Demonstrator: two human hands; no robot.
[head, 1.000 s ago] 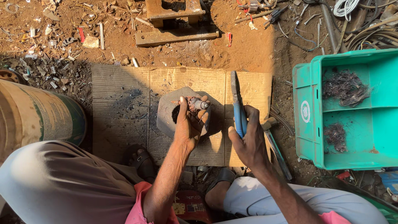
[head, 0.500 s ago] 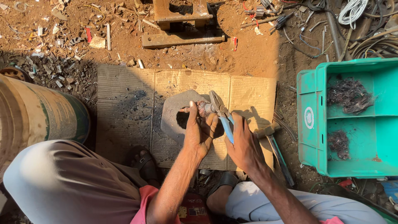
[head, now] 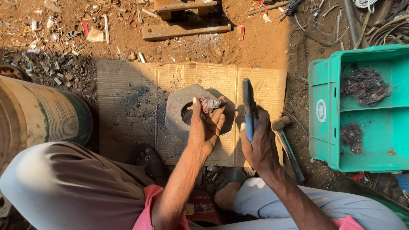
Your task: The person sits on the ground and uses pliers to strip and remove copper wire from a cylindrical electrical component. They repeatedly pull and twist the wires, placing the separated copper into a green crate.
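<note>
left hand (head: pixel 205 127) pinching small rusty motor core (head: pixel 209 104), its underside hidden; right hand (head: pixel 259 142) wrapped round blue-handled pliers (head: pixel 248 108), jaws indistinct

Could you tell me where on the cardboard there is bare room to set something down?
The cardboard's left panel, between the drum and the stone, is bare but gritty. The far strip beyond the stone is free too. The middle is crowded: left hand holding a rotor, right hand holding pliers, hammer at the right edge.

round white label (head: pixel 321 110) on green crate's left wall, small label (head: pixel 200 208) on red object
</note>
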